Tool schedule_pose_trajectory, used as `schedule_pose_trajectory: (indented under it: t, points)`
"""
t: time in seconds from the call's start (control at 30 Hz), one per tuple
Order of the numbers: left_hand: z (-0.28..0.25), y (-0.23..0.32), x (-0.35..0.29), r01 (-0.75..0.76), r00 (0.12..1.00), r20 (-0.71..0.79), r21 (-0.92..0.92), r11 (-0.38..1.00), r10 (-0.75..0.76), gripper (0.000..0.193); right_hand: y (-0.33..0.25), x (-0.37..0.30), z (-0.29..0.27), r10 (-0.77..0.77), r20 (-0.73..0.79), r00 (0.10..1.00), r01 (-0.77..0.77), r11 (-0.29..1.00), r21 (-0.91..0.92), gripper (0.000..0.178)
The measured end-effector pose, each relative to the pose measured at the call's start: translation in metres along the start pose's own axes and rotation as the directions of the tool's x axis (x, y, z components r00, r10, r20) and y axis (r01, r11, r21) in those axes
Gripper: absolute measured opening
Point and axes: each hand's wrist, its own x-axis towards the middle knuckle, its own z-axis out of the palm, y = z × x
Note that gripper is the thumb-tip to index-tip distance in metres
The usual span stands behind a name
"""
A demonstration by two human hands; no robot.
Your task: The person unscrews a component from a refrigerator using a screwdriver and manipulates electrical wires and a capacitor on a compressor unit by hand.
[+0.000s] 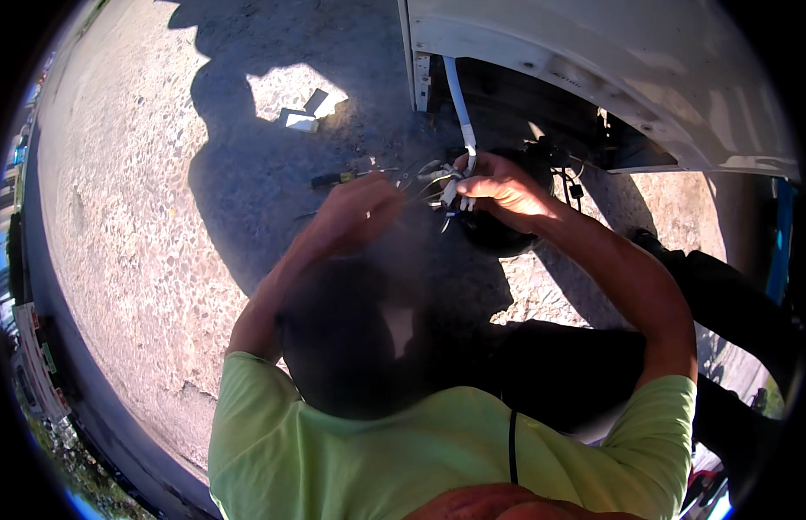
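Two bare hands are busy at one messy bundle of thin wires with small white plugs (pixel 450 186). This bundle is at the bottom of one long, pale, bendy cable (pixel 457 100), below one big, curved, white metal panel (pixel 663 78). The right hand (pixel 507 192) is closed, with its thumb and fingers pinching the bundle. The left hand (pixel 361 211) is curled just left of the bundle; whether it grips a thin wire cannot be told.

The work looks partway done: the wires are out and spread apart, and some ends seem loose. How much is left cannot be told.

Left of the bundle, past the left hand, lies one tool with a black and yellow handle (pixel 333 179). Farther up and left are at least two small flat things, one dark (pixel 316 101) and one white (pixel 300 122). The wires are too tangled to count.
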Motion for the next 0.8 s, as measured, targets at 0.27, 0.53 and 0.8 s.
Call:
schedule_pose_trajectory:
  t: [0.27, 0.53, 0.8]
  points:
    - [0.012, -0.017, -0.010, 0.070, 0.997, 0.060, -0.293, 0.954, -0.055, 0.015, 0.002, 0.001, -0.005, -0.022, 0.047, 0.999, 0.018, 0.996, 0.083, 0.032]
    - [0.027, -0.013, -0.010, 0.094, 0.996, 0.015, -0.254, 0.963, -0.093, 0.015, 0.008, 0.002, -0.011, -0.015, 0.028, 0.999, 0.014, 0.999, 0.042, 0.022]
    - [0.061, -0.044, 0.013, 0.315, 0.949, -0.009, -0.048, 0.948, -0.316, 0.032, 0.007, 0.006, -0.013, -0.019, 0.121, 0.992, 0.006, 0.994, 0.112, 0.016]
